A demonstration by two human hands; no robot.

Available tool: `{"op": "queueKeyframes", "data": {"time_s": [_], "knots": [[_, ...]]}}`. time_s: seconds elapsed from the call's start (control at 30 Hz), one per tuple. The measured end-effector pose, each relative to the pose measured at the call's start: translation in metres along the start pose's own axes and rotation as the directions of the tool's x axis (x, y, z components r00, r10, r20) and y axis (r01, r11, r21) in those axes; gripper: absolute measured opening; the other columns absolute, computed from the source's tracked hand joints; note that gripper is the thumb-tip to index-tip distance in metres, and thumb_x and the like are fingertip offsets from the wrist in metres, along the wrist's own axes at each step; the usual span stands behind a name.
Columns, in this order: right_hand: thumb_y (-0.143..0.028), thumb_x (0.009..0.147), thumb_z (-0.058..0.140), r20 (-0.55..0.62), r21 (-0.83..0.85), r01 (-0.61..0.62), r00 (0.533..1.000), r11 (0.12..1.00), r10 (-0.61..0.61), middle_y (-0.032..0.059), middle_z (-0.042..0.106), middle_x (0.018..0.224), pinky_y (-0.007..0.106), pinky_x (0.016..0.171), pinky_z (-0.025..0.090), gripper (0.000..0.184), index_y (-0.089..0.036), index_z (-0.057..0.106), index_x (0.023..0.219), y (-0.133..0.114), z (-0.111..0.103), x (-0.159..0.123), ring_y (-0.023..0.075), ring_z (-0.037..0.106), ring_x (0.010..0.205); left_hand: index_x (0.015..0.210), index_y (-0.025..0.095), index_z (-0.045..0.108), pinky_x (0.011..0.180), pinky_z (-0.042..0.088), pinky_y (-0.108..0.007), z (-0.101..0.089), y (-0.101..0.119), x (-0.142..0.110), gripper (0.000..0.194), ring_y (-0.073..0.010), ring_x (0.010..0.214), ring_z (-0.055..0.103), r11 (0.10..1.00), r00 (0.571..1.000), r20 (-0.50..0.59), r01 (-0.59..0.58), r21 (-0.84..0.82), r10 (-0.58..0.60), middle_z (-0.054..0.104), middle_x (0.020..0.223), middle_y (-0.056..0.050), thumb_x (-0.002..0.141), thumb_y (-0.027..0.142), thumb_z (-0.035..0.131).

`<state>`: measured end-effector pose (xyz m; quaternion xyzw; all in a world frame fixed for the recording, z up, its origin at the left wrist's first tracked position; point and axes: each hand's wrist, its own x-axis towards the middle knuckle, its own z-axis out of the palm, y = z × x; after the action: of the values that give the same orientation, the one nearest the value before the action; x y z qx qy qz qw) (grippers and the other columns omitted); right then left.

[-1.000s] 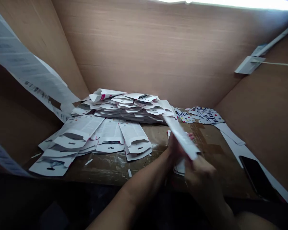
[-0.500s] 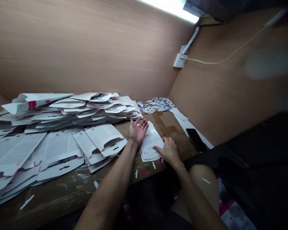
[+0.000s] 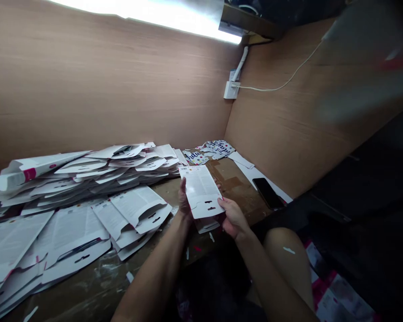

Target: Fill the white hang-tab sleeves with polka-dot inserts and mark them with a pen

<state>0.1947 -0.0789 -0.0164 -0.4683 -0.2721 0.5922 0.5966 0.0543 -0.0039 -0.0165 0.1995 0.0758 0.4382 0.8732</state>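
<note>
Packets [image 3: 97,166] lie heaped in an overlapping pile near the back wall [image 3: 127,89] on our left, and before them a front row [image 3: 134,205] fans out along the table [image 3: 87,290], slotted ends toward us, several mouths gaping. Farther right, a few white scraps [image 3: 130,277] and a pink scrap [image 3: 197,248] litter the near edge. Next comes our left hand [image 3: 184,201], closed round the long left side of a white packet [image 3: 202,188], thumb along that edge and the palm seemingly behind. That white packet is between our two hands, tilted above the table, its two dark slots at the near end; another white card [image 3: 208,225] shows below it, and we cannot tell whether the two touch. Past them, near the wall corner, lie printed cutouts [image 3: 219,148]. Our right hand [image 3: 233,217] pinches the near right corner of the packet, thumb on top, fingers underneath. To handle it well, we should let the left palm carry the length and press only lightly at the corner – a hard squeeze could crease it – while leaving both slots uncovered to judge how they line up. Rightmost come white strips [image 3: 243,163] and a dark phone [image 3: 267,193], apart from our hands and best left out of the way
</note>
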Motion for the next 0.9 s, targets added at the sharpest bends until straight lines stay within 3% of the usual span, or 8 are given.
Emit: {"op": "queueKeyframes", "data": {"time_s": [0.13, 0.33, 0.4, 0.47, 0.57, 0.7, 0.77, 0.9], "knots": [[-0.026, 0.074, 0.068, 0.148, 0.052, -0.107, 0.984, 0.993, 0.098, 0.0082, 0.078, 0.087, 0.031, 0.055, 0.051, 0.039, -0.018, 0.067, 0.112, -0.003, 0.008, -0.014, 0.0241, 0.071, 0.072, 0.150, 0.022, 0.055, 0.106, 0.049, -0.069, 0.005, 0.010, -0.014, 0.095, -0.0471, 0.132, 0.064, 0.999, 0.998, 0.049, 0.032, -0.034, -0.031, 0.072, 0.135, -0.020, 0.080, 0.085, 0.064], [-0.041, 0.083, 0.064, 0.078, -0.161, 0.062, 0.996, 0.985, -0.050, 0.0066, 0.076, 0.085, 0.027, 0.049, 0.043, 0.045, -0.015, 0.067, 0.121, 0.003, 0.013, -0.010, 0.0202, 0.063, 0.063, 0.150, 0.023, 0.055, 0.102, 0.053, -0.069, 0.008, 0.011, -0.016, 0.098, -0.0489, 0.130, 0.065, 0.998, 0.998, -0.012, 0.061, -0.011, -0.061, 0.073, 0.132, -0.019, 0.078, 0.089, 0.064], [-0.052, 0.092, 0.059, 0.025, -0.390, 0.196, 0.979, 0.900, -0.203, 0.0073, 0.075, 0.084, 0.031, 0.060, 0.050, 0.044, -0.016, 0.070, 0.115, 0.007, 0.012, -0.009, 0.0233, 0.066, 0.072, 0.149, 0.025, 0.056, 0.102, 0.054, -0.068, 0.011, 0.011, -0.015, 0.098, -0.0480, 0.129, 0.065, 1.000, 0.999, -0.042, 0.001, -0.005, -0.001, 0.074, 0.131, -0.018, 0.077, 0.091, 0.063], [-0.057, 0.099, 0.051, 0.018, -0.635, 0.276, 0.939, 0.722, -0.344, 0.0084, 0.075, 0.085, 0.034, 0.072, 0.053, 0.045, -0.018, 0.073, 0.105, 0.009, 0.008, -0.009, 0.0264, 0.068, 0.083, 0.149, 0.023, 0.056, 0.102, 0.055, -0.066, 0.013, 0.011, -0.014, 0.098, -0.0470, 0.129, 0.066, 1.000, 0.999, -0.051, -0.021, -0.007, 0.021, 0.073, 0.131, -0.018, 0.078, 0.091, 0.063], [-0.061, 0.101, 0.051, 0.128, -0.771, 0.296, 0.940, 0.564, -0.318, 0.0076, 0.074, 0.079, 0.032, 0.071, 0.051, 0.048, -0.019, 0.073, 0.091, 0.000, -0.006, -0.003, 0.0258, 0.069, 0.080, 0.149, 0.018, 0.056, 0.102, 0.057, -0.064, 0.009, 0.012, -0.007, 0.097, -0.0448, 0.123, 0.069, 0.998, 0.998, -0.051, -0.038, -0.044, 0.036, 0.074, 0.128, -0.019, 0.080, 0.087, 0.064], [-0.072, 0.095, 0.058, 0.358, -0.668, 0.259, 0.934, 0.697, -0.003, 0.0051, 0.070, 0.067, 0.026, 0.054, 0.044, 0.058, -0.017, 0.069, 0.078, -0.041, -0.016, 0.055, 0.0176, 0.062, 0.058, 0.151, 0.011, 0.053, 0.095, 0.062, -0.054, -0.009, 0.013, 0.008, 0.102, -0.0355, 0.103, 0.077, 0.983, 0.989, -0.134, -0.082, -0.162, 0.061, 0.076, 0.121, -0.020, 0.084, 0.087, 0.061], [-0.070, 0.095, 0.059, 0.271, -0.656, 0.252, 0.958, 0.711, -0.090, 0.0036, 0.069, 0.068, 0.024, 0.054, 0.042, 0.058, -0.015, 0.066, 0.078, -0.065, -0.006, 0.105, 0.0132, 0.058, 0.056, 0.153, 0.009, 0.051, 0.092, 0.064, -0.051, -0.018, 0.012, 0.016, 0.106, -0.0325, 0.097, 0.077, 0.974, 0.985, -0.165, -0.092, -0.207, 0.058, 0.076, 0.121, -0.020, 0.083, 0.089, 0.060], [-0.053, 0.095, 0.064, 0.168, -0.773, 0.324, 0.934, 0.546, -0.315, 0.0074, 0.073, 0.088, 0.023, 0.075, 0.045, 0.048, -0.011, 0.060, 0.071, -0.090, 0.036, 0.206, 0.0124, 0.066, 0.087, 0.151, 0.008, 0.053, 0.094, 0.063, -0.055, -0.027, 0.010, 0.024, 0.109, -0.0372, 0.104, 0.077, 0.977, 0.990, -0.142, -0.050, -0.207, 0.020, 0.075, 0.122, -0.022, 0.081, 0.091, 0.062]]}}
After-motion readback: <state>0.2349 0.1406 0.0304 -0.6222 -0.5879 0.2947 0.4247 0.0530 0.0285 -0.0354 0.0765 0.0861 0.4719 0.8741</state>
